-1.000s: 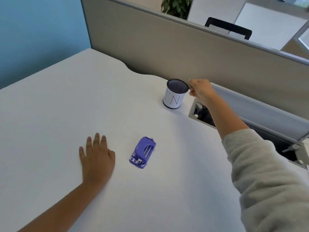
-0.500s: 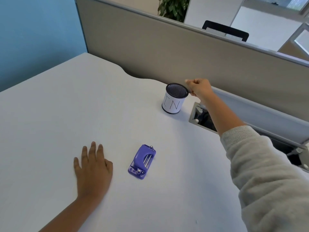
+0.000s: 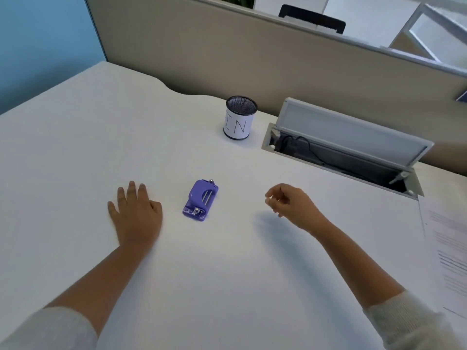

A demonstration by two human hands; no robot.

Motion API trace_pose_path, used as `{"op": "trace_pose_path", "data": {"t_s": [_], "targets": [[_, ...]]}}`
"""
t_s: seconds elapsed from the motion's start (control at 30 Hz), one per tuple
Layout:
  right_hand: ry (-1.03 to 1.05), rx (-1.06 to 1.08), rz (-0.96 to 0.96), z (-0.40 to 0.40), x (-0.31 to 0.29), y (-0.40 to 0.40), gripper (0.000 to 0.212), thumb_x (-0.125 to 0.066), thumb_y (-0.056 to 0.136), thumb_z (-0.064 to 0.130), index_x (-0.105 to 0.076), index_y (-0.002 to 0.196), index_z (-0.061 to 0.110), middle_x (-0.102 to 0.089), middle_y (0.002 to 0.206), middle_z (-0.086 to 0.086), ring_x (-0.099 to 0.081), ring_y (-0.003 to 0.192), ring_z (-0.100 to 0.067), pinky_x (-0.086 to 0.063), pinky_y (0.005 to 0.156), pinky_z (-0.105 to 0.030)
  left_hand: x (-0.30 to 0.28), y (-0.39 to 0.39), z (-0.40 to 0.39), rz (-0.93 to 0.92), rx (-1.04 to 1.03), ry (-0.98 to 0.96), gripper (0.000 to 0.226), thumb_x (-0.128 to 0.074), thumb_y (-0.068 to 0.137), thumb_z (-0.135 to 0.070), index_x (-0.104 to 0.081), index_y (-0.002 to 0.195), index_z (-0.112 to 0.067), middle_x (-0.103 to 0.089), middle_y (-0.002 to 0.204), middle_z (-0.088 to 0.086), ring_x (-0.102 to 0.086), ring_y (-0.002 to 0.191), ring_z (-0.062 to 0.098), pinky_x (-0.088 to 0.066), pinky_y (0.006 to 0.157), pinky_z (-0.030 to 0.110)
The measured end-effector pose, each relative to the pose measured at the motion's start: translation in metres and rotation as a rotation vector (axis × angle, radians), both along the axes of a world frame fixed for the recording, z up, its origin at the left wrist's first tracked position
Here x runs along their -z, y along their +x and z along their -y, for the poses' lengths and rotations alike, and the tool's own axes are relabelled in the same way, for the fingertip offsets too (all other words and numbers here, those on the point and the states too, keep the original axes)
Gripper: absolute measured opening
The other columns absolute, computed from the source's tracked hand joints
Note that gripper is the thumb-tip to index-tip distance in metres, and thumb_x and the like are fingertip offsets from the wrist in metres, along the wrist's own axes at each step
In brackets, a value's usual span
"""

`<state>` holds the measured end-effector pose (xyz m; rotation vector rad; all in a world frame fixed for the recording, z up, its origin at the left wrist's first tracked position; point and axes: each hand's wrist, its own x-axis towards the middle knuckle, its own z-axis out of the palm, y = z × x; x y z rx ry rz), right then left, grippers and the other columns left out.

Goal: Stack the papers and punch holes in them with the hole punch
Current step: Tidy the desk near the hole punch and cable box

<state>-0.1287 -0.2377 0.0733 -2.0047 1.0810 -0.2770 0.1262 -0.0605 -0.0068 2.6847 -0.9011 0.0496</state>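
Observation:
A small purple hole punch (image 3: 200, 200) lies on the white desk (image 3: 227, 261) between my two hands. My left hand (image 3: 135, 213) rests flat on the desk to the left of the punch, fingers spread, holding nothing. My right hand (image 3: 290, 204) hovers just above the desk to the right of the punch, fingers loosely curled with nothing visible in them. Printed papers (image 3: 447, 253) lie at the desk's right edge, partly cut off by the frame.
A mesh pen cup (image 3: 238, 118) with a white "IN" label stands behind the punch. To its right an open cable tray (image 3: 341, 152) has its lid raised. A grey partition (image 3: 252, 56) runs along the back of the desk.
My right hand has pulled back from the pen cup's rim to a spot near the hole punch. The camera has shifted, and the papers have come into view at the right.

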Motion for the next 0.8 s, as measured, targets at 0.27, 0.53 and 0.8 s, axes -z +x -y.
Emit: {"op": "trace_pose_path", "data": {"t_s": [0.27, 0.53, 0.8], "targets": [[0.145, 0.203, 0.053, -0.079, 0.051, -0.069, 0.015, -0.065, 0.084, 0.016, -0.062, 0.081, 0.030, -0.061, 0.070, 0.008, -0.053, 0.058, -0.003, -0.043, 0.062, -0.010, 0.001, 0.002, 0.001, -0.028, 0.003, -0.013, 0.045, -0.043, 0.088, -0.009, -0.044, 0.131, 0.003, -0.039, 0.145, 0.024, -0.029, 0.137, 0.042, -0.019, 0.108, 0.062], [0.125, 0.300, 0.169, -0.097, 0.057, -0.074, 0.012, -0.066, 0.082, 0.010, -0.064, 0.085, 0.021, -0.061, 0.077, 0.008, -0.053, 0.059, 0.004, -0.042, 0.063, -0.003, 0.006, 0.006, 0.001, -0.042, 0.013, -0.005, 0.047, -0.041, 0.089, -0.013, -0.041, 0.134, 0.002, -0.035, 0.147, 0.023, -0.024, 0.139, 0.042, -0.015, 0.110, 0.062], [0.114, 0.317, 0.190, -0.097, 0.059, -0.073, 0.014, -0.067, 0.081, 0.010, -0.064, 0.088, 0.021, -0.061, 0.080, 0.005, -0.053, 0.058, 0.005, -0.043, 0.062, -0.004, 0.002, 0.003, 0.000, -0.029, 0.024, -0.019, 0.045, -0.040, 0.089, -0.011, -0.041, 0.132, 0.004, -0.035, 0.147, 0.025, -0.024, 0.139, 0.043, -0.016, 0.109, 0.062]]}}
